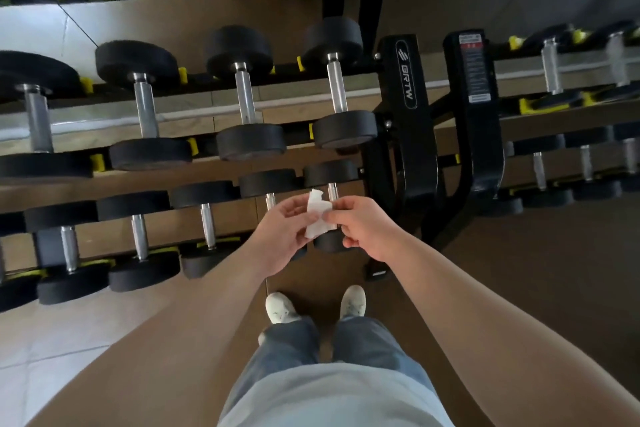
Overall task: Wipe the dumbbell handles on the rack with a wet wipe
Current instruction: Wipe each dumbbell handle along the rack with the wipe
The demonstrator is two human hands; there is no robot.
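Holding the wipe (318, 215) pinched between your left hand (280, 236) and right hand (367, 229), you have it over the lower right end of the rack (405, 87), touching no handle (337, 87). Nothing shows which bars are clean. Judge the wiping barely begun, with most handles left.

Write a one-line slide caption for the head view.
Both hands, left hand and right hand, pinch a white wet wipe above the dumbbell rack.
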